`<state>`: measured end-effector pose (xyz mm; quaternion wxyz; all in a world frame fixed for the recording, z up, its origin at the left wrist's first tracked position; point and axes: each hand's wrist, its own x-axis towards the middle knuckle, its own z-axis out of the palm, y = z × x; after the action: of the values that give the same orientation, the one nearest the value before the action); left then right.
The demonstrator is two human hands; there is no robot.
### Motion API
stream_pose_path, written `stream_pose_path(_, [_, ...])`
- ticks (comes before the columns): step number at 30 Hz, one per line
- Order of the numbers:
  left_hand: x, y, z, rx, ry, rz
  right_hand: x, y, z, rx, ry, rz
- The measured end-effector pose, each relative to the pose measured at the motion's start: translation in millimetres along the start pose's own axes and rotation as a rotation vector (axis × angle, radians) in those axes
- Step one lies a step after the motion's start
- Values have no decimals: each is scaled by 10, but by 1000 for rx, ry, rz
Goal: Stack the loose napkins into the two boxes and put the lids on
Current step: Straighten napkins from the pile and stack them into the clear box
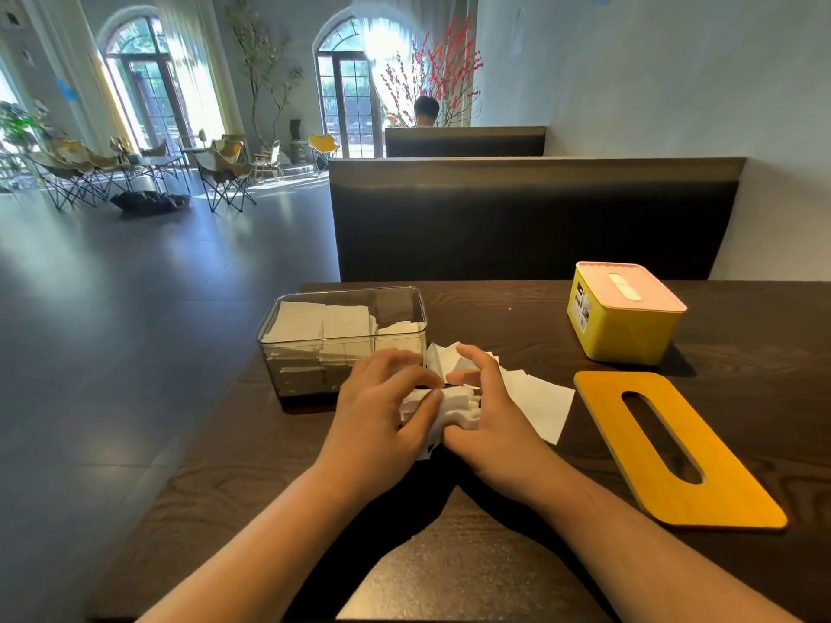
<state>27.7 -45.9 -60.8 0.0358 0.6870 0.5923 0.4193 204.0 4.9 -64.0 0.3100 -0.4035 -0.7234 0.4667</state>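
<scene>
**Napkins [454, 404] gathered at the clear box [314, 341]**

We see our left hand [382, 406] and right hand [490, 411] both clamped round the white wad, just before the part-filled, open-topped box. Loose napkins [539, 402] lie beside the right hand on the bench [494, 555]. The slotted yellow lid [719, 478] lies flat near the lidded yellow box [625, 335].

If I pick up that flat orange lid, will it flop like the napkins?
Probably not: the orange lid lies flat with a thick, straight edge, so it looks stiff. Flat boards rarely roll. Its smooth top might feel slippery.
</scene>
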Motion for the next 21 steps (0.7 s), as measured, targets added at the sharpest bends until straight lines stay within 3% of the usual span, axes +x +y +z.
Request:
stream_pose_path(14, [352,264,-73,140,-268,-23,53,51,-65,89,22,26])
stream_pose_path(21, [451,342,-48,163,-342,9,61,14,-45,25,-54,36])
